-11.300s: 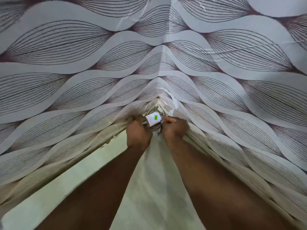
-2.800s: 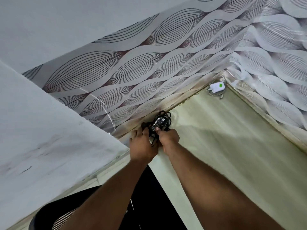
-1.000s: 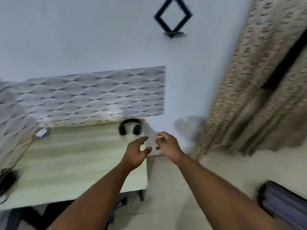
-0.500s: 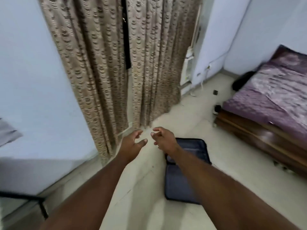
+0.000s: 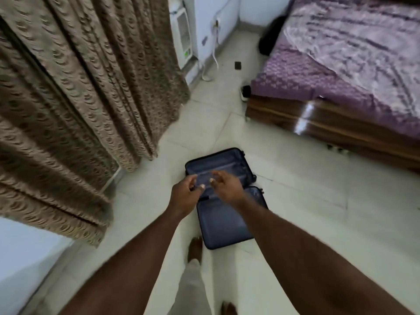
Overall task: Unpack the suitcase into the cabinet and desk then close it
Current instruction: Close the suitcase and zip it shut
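Note:
A dark blue suitcase (image 5: 223, 220) lies open flat on the pale tiled floor, both halves showing only their lining. My left hand (image 5: 185, 196) and my right hand (image 5: 226, 186) are stretched out in front of me, in the air above the suitcase's middle. Their fingers hang loosely curled and hold nothing. My bare foot (image 5: 195, 247) stands just beside the near left corner of the suitcase. The desk and the cabinet are out of view.
Brown patterned curtains (image 5: 75, 105) hang along the left. A bed with a purple cover (image 5: 354, 64) and dark wooden frame fills the right. A white appliance (image 5: 183, 39) with a cable stands at the back wall. Small dark objects (image 5: 246, 90) lie by the bed's corner.
The view has swung from the desk past the curtains and down onto the floor. The suitcase now lies directly under my empty hands, much closer than half a second ago.

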